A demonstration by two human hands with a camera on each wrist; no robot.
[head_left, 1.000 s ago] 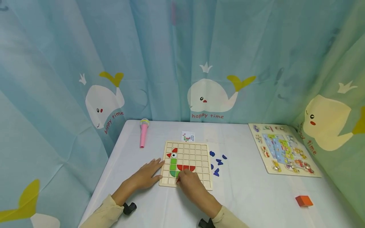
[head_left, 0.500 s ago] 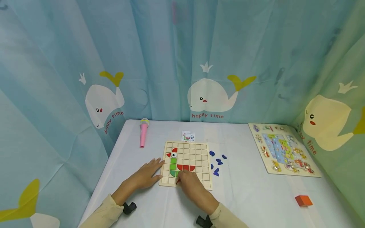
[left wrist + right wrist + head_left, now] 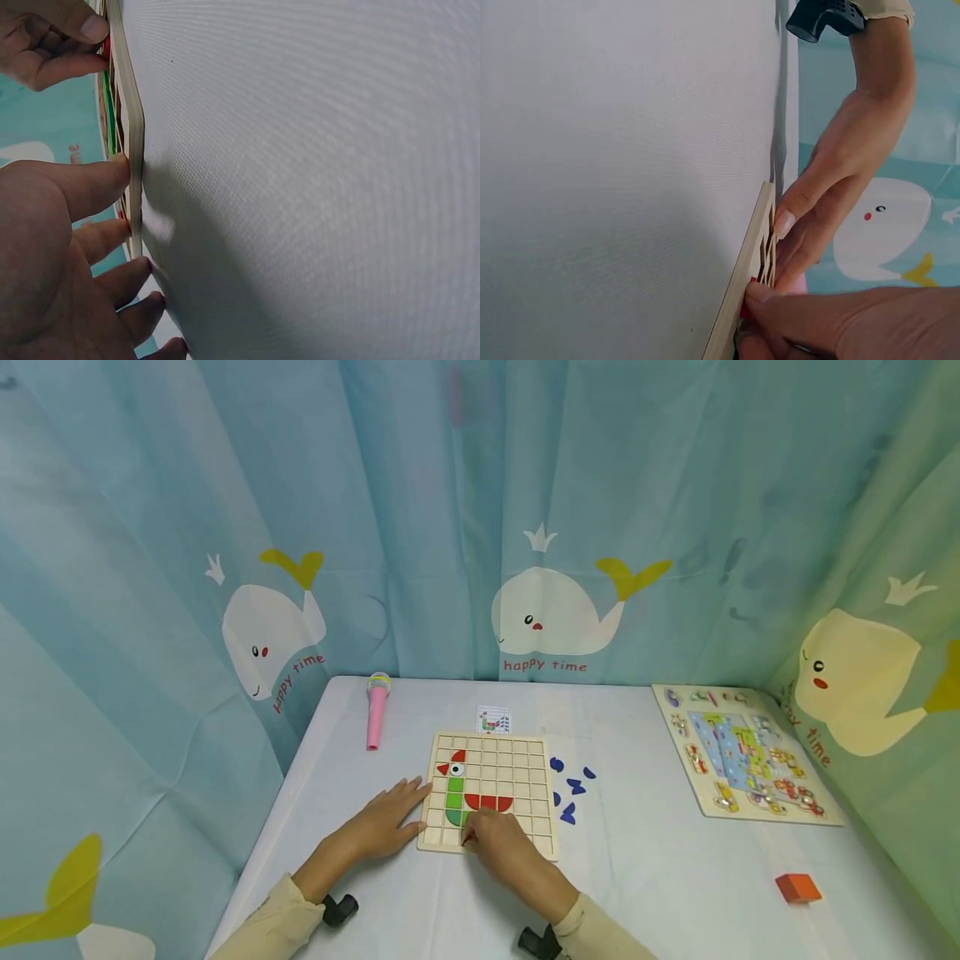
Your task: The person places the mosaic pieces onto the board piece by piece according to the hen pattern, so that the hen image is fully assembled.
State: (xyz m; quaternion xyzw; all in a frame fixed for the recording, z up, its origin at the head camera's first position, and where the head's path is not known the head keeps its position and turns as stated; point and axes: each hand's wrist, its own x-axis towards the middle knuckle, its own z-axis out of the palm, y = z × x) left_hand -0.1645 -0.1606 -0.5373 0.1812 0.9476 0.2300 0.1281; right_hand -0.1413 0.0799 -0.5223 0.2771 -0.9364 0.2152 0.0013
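The right hand [image 3: 504, 845] pinches a mostly hidden red piece [image 3: 106, 48], shape unclear; the spread left hand [image 3: 386, 820] touches the board [image 3: 521, 770].

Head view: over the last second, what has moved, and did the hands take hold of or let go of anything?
Very little: the right hand has its wrist edged slightly left, while its fingertips still pinch the red piece at the grid board. Nothing was taken hold of or let go. The left hand stays at the board's left edge; board and blue pieces look unmoved.
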